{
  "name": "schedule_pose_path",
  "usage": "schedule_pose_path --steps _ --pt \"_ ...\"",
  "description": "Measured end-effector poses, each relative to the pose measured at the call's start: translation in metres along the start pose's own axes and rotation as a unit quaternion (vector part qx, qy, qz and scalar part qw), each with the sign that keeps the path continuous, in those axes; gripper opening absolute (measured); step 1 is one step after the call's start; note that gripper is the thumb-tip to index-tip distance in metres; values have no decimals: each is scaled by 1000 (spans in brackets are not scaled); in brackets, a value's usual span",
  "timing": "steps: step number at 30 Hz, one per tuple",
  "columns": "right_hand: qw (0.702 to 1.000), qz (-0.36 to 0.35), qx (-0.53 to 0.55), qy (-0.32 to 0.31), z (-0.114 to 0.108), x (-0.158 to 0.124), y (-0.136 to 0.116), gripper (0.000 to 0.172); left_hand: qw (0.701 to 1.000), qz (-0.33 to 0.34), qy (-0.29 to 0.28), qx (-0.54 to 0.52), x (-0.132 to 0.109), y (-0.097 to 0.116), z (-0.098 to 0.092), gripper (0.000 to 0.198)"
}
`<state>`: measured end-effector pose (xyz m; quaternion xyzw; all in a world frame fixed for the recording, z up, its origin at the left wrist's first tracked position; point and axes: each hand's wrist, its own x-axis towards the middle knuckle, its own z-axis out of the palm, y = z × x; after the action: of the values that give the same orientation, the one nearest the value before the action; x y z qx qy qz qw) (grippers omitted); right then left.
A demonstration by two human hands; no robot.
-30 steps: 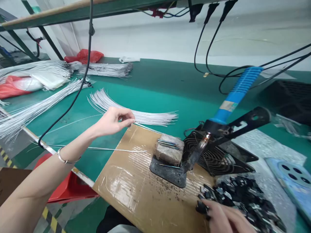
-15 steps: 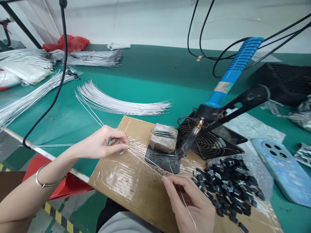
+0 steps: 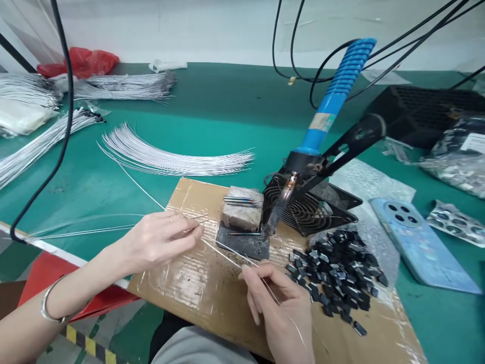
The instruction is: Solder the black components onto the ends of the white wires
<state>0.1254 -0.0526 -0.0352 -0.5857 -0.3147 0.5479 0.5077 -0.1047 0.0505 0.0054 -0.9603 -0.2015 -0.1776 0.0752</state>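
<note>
Workshop — soldering iron [image 3: 333,98], wire bundles [image 3: 170,159]

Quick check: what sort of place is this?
Probably a soldering bench in an electronics workshop: a blue-handled soldering iron rests in its stand, bundles of white wires lie on the green mat, and a pile of black parts sits beside the right hand, which pinches one wire with the left hand.

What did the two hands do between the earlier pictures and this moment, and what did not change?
The left hand drew a thin wire from the fan of wires back over the cardboard and still pinches it. The right hand left the pile of black parts and took hold of the same wire. The soldering iron, phone and parts stayed put.
</note>
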Motion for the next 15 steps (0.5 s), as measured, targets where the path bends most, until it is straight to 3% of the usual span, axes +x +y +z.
schedule_pose_path --steps 5,12,15 --pt "1000 21 18 8 -4 1 2 36 996 48 53 55 3 2 2 20" --pt "999 -3 28 -22 -12 2 8 33 995 69 34 56 -3 4 6 20" --pt "999 -45 -4 -30 -14 0 8 32 1000 22 8 -17 -2 7 6 21"
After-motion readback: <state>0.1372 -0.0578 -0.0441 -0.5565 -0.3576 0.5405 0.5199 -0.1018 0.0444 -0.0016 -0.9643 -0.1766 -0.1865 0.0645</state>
